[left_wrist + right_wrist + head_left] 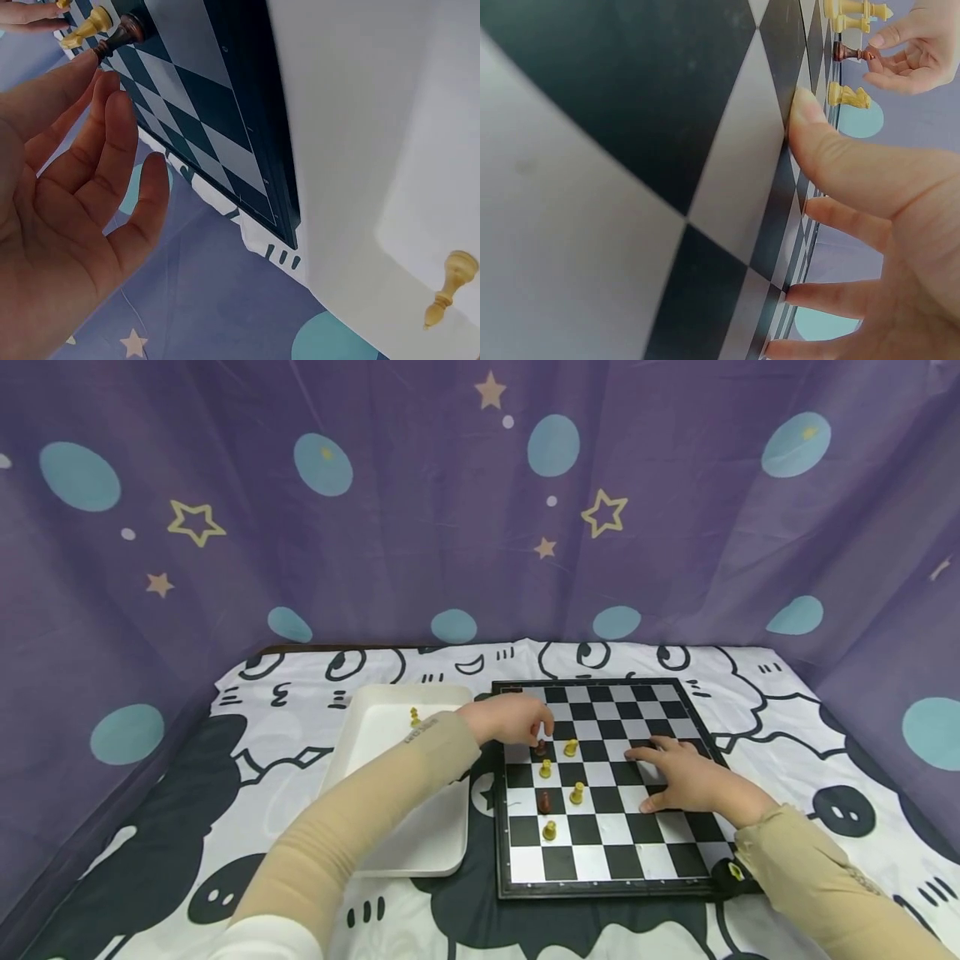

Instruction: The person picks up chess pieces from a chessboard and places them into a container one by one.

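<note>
At the left side of the chessboard (617,832), my left hand (510,717) pinches the top of a dark brown chess piece (129,30) between thumb and fingertips. Its base is on or just at the board, and its top is hidden by the fingers. A yellow knight (847,95) stands close by. My right hand (690,783) rests on the right part of the board, fingers spread, holding nothing. Between the hands are more yellow pieces, among them one yellow piece (577,792) near the middle, and a second brown piece (544,802).
Left of the board lies a white tray (420,852), partly under my left forearm. A yellow bishop (454,277) lies in it. A small black round object (729,875) sits at the board's near right corner. Behind the table hangs a purple curtain (420,527).
</note>
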Action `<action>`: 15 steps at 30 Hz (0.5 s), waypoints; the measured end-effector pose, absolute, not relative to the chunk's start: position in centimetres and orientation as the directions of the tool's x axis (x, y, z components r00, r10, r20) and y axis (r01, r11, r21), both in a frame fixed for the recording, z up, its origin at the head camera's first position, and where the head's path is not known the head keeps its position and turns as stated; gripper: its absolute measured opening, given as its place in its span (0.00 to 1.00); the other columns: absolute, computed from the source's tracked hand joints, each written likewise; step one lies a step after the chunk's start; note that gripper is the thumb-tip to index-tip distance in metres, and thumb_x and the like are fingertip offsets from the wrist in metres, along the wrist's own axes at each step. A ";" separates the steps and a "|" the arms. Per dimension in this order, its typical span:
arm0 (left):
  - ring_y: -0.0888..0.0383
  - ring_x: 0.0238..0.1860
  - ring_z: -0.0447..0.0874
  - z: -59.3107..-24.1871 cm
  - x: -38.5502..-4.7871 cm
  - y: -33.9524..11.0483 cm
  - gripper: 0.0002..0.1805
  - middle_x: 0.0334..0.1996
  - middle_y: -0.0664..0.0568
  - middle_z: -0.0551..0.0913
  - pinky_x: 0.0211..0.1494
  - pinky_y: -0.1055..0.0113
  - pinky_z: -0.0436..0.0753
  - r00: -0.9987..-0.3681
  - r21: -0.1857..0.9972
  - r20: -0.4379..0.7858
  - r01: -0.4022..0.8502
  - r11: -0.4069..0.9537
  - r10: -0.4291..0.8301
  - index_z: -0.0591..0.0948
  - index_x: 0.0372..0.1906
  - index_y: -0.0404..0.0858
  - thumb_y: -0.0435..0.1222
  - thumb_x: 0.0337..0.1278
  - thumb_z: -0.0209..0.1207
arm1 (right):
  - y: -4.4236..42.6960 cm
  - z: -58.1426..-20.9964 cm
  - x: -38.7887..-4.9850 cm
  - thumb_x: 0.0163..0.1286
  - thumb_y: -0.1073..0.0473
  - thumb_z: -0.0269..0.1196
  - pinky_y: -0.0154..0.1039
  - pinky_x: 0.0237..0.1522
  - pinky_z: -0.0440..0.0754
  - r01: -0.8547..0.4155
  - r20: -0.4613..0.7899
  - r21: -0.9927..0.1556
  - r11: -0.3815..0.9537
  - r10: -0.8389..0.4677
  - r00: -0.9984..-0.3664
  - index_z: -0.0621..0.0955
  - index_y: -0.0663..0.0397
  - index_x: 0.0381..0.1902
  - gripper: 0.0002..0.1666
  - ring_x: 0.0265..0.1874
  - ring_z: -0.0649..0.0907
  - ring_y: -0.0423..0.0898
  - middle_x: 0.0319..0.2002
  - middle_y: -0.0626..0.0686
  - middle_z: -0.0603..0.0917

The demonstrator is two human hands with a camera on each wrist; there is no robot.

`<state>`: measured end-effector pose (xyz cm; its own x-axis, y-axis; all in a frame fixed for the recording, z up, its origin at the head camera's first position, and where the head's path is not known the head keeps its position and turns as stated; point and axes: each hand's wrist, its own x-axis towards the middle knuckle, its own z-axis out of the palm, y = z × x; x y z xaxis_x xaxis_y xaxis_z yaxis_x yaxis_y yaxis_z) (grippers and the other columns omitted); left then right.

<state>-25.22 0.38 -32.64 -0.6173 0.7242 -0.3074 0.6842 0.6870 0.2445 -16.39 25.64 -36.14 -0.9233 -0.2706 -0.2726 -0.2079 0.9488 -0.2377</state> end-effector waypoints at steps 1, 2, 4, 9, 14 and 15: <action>0.61 0.36 0.76 -32.7 -25.2 0.4 0.15 0.38 0.53 0.81 0.42 0.69 0.75 -0.618 0.246 -0.310 0.682 0.689 0.723 0.81 0.52 0.43 0.34 0.60 0.60 | 25.7 -36.1 -16.4 0.44 0.42 0.74 0.73 0.50 0.66 -0.211 -0.271 -0.238 0.948 -0.273 -0.923 0.73 0.53 0.62 0.47 0.59 0.60 0.81 0.64 0.77 0.60; 0.61 0.36 0.76 -32.7 -25.2 0.5 0.14 0.38 0.53 0.81 0.42 0.69 0.75 -0.616 0.245 -0.311 0.684 0.687 0.724 0.81 0.51 0.43 0.34 0.60 0.60 | 25.7 -36.2 -16.4 0.44 0.42 0.74 0.73 0.50 0.66 -0.212 -0.269 -0.238 0.948 -0.274 -0.923 0.73 0.53 0.62 0.47 0.59 0.60 0.82 0.64 0.77 0.60; 0.61 0.36 0.75 -32.7 -25.2 0.6 0.13 0.38 0.53 0.80 0.41 0.69 0.75 -0.615 0.247 -0.313 0.683 0.687 0.724 0.81 0.50 0.43 0.35 0.60 0.60 | 25.7 -36.2 -16.4 0.44 0.42 0.74 0.73 0.50 0.66 -0.215 -0.265 -0.238 0.947 -0.277 -0.924 0.73 0.53 0.62 0.47 0.58 0.61 0.82 0.63 0.77 0.60; 0.60 0.37 0.76 -32.9 -25.3 0.7 0.11 0.38 0.53 0.81 0.42 0.69 0.75 -0.606 0.240 -0.311 0.695 0.678 0.732 0.82 0.47 0.43 0.35 0.60 0.61 | 25.8 -36.3 -16.4 0.44 0.42 0.74 0.73 0.50 0.66 -0.217 -0.261 -0.236 0.947 -0.277 -0.925 0.73 0.52 0.62 0.47 0.58 0.61 0.81 0.63 0.77 0.61; 0.60 0.38 0.77 -32.9 -25.3 0.7 0.08 0.40 0.53 0.82 0.44 0.69 0.76 -0.580 0.250 -0.298 0.719 0.648 0.758 0.84 0.43 0.41 0.32 0.59 0.60 | 25.8 -36.4 -16.4 0.44 0.42 0.74 0.73 0.51 0.66 -0.211 -0.264 -0.238 0.948 -0.272 -0.925 0.73 0.52 0.62 0.47 0.59 0.61 0.81 0.64 0.76 0.60; 0.60 0.38 0.77 -32.9 -25.3 0.7 0.08 0.40 0.53 0.82 0.45 0.69 0.76 -0.576 0.254 -0.295 0.722 0.644 0.762 0.84 0.43 0.41 0.32 0.59 0.60 | 25.7 -36.4 -16.4 0.44 0.42 0.74 0.73 0.51 0.66 -0.209 -0.264 -0.238 0.948 -0.270 -0.926 0.73 0.52 0.62 0.47 0.59 0.61 0.80 0.64 0.76 0.60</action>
<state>-25.30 0.70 -32.92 -0.5765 0.7620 -0.2951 0.7215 0.6442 0.2538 -16.42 25.74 -36.36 -0.9257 -0.2705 -0.2644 -0.2090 0.9484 -0.2384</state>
